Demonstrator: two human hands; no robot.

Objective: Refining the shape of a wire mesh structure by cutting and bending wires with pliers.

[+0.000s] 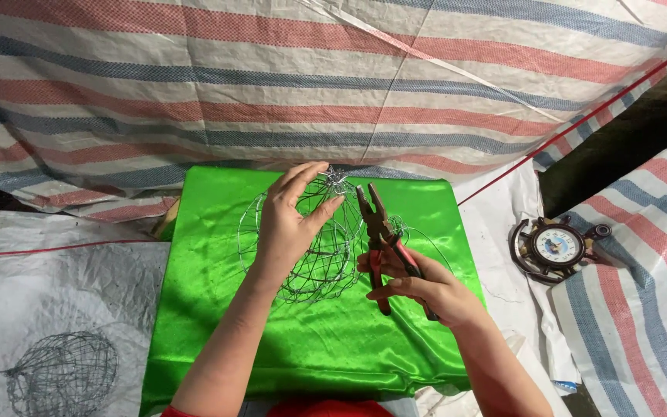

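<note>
A round frame of thin wire [314, 266] stands on a bright green satin cloth [218, 340]. My left hand [291, 220] grips the frame's upper left side, fingers curled over the wires near a twisted knot at the top. My right hand [418, 289] holds a pair of pliers [380, 232] with red handles. The jaws point up, close to the right side of the frame near the top knot. Whether the jaws touch a wire I cannot tell.
A second wire ball [59, 374] lies on the grey sheet at the lower left. A dark ship's-wheel clock [556, 247] rests at the right. A striped red, blue and white tarp [333, 85] hangs behind. A thin red cord [580, 123] runs diagonally at right.
</note>
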